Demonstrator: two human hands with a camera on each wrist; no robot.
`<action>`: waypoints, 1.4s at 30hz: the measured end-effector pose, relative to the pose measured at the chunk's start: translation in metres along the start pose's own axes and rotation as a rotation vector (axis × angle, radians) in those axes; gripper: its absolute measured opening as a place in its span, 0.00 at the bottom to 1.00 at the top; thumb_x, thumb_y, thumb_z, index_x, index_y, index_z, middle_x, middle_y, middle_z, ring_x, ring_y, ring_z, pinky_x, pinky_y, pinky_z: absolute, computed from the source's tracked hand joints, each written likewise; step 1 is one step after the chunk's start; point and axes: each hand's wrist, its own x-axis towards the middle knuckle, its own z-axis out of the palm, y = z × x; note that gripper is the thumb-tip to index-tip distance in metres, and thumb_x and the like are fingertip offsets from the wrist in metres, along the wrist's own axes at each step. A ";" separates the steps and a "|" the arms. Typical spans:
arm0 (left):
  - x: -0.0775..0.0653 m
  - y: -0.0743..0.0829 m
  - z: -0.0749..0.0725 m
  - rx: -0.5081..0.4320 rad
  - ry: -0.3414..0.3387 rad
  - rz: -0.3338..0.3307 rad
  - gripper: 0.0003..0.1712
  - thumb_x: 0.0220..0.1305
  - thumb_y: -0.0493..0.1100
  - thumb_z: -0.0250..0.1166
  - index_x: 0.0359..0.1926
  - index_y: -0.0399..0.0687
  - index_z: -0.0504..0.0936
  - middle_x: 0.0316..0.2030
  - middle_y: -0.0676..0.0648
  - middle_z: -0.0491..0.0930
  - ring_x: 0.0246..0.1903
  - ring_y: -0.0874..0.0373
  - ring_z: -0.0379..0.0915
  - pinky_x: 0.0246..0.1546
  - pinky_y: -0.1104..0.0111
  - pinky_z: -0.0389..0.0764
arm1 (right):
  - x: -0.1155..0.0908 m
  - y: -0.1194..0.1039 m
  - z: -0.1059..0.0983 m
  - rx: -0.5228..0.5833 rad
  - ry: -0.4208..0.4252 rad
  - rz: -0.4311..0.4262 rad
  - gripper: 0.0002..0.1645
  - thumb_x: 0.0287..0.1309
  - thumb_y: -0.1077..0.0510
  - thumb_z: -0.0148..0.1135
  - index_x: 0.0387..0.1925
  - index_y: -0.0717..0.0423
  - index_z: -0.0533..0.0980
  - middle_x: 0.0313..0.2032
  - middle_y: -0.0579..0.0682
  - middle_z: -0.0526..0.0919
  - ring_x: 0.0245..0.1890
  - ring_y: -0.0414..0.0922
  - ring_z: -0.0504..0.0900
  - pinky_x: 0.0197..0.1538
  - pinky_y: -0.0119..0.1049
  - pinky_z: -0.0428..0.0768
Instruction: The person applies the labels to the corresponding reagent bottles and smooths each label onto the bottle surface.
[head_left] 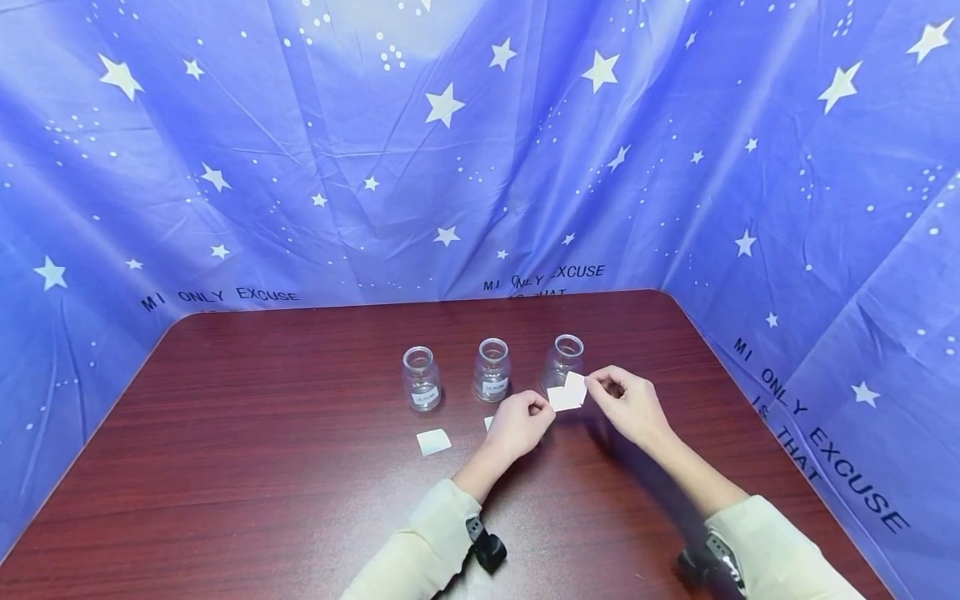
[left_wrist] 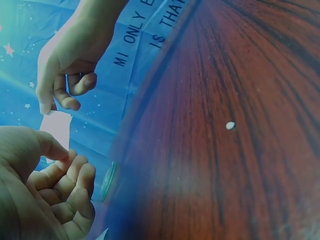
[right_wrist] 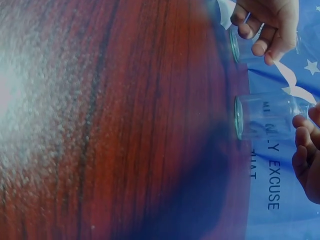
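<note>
In front of the rightmost glass jar, both hands hold a white paper label in the air. It appears as two white parts meeting at an angle; whether they are joined is unclear. My left hand pinches its left end between thumb and forefinger, the other fingers curled. My right hand pinches the upper right part. In the right wrist view the paper bends as a curved strip beside the clear jar. The middle jar and left jar each bear a small printed label.
A white paper piece lies before the left jar. Another paper piece is partly covered by the left hand. A small white speck shows on the dark red table. A blue star-patterned curtain stands behind and beside the table.
</note>
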 end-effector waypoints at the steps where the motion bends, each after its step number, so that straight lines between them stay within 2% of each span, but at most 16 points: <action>1: 0.000 0.000 0.000 -0.010 -0.005 -0.009 0.07 0.53 0.42 0.56 0.27 0.48 0.80 0.14 0.54 0.77 0.13 0.71 0.67 0.21 0.77 0.68 | 0.000 0.001 0.000 -0.002 0.005 0.000 0.03 0.55 0.60 0.62 0.29 0.53 0.80 0.17 0.41 0.73 0.16 0.32 0.66 0.20 0.26 0.66; 8: 0.001 -0.003 0.002 -0.029 -0.042 -0.062 0.07 0.54 0.42 0.56 0.28 0.47 0.80 0.14 0.52 0.79 0.11 0.69 0.69 0.18 0.76 0.69 | 0.001 0.006 -0.003 -0.016 0.044 0.023 0.02 0.53 0.60 0.62 0.27 0.52 0.80 0.16 0.41 0.73 0.16 0.32 0.65 0.20 0.25 0.65; 14: 0.000 -0.004 0.005 0.040 -0.097 -0.063 0.08 0.55 0.42 0.55 0.28 0.48 0.81 0.14 0.55 0.78 0.12 0.69 0.70 0.20 0.77 0.69 | 0.001 0.009 -0.004 -0.026 0.045 0.024 0.03 0.53 0.61 0.62 0.26 0.52 0.80 0.16 0.41 0.73 0.16 0.31 0.66 0.21 0.25 0.65; 18: -0.001 -0.003 0.007 0.123 -0.114 -0.055 0.09 0.53 0.42 0.55 0.28 0.49 0.82 0.13 0.57 0.76 0.13 0.69 0.69 0.20 0.76 0.68 | 0.000 0.009 -0.003 -0.018 0.037 0.023 0.03 0.52 0.61 0.62 0.26 0.52 0.80 0.16 0.41 0.73 0.16 0.31 0.66 0.21 0.24 0.65; 25: -0.002 -0.001 0.009 0.314 -0.110 -0.052 0.09 0.50 0.43 0.57 0.19 0.54 0.82 0.18 0.58 0.76 0.20 0.67 0.67 0.20 0.73 0.68 | -0.002 0.010 -0.001 -0.012 0.017 0.013 0.03 0.52 0.61 0.62 0.26 0.52 0.81 0.16 0.41 0.73 0.16 0.31 0.66 0.20 0.25 0.65; 29: -0.004 0.000 0.008 0.344 -0.108 -0.075 0.11 0.49 0.42 0.58 0.14 0.55 0.78 0.15 0.58 0.73 0.18 0.65 0.66 0.18 0.71 0.66 | -0.002 0.011 0.000 -0.015 0.013 0.005 0.03 0.53 0.61 0.62 0.26 0.52 0.81 0.16 0.41 0.73 0.16 0.31 0.65 0.20 0.25 0.65; 33: -0.005 0.003 0.007 0.356 -0.089 -0.071 0.13 0.47 0.43 0.58 0.10 0.56 0.74 0.13 0.59 0.70 0.17 0.65 0.64 0.16 0.70 0.65 | -0.003 0.011 0.000 -0.007 0.015 0.004 0.03 0.52 0.61 0.63 0.27 0.52 0.81 0.16 0.41 0.73 0.15 0.32 0.65 0.20 0.25 0.65; 42: -0.005 0.003 0.011 0.446 -0.073 -0.075 0.13 0.48 0.45 0.60 0.10 0.57 0.73 0.12 0.60 0.69 0.15 0.65 0.64 0.14 0.69 0.63 | -0.003 0.012 0.001 -0.008 -0.003 -0.001 0.02 0.53 0.61 0.63 0.27 0.53 0.80 0.15 0.41 0.73 0.15 0.32 0.66 0.19 0.26 0.66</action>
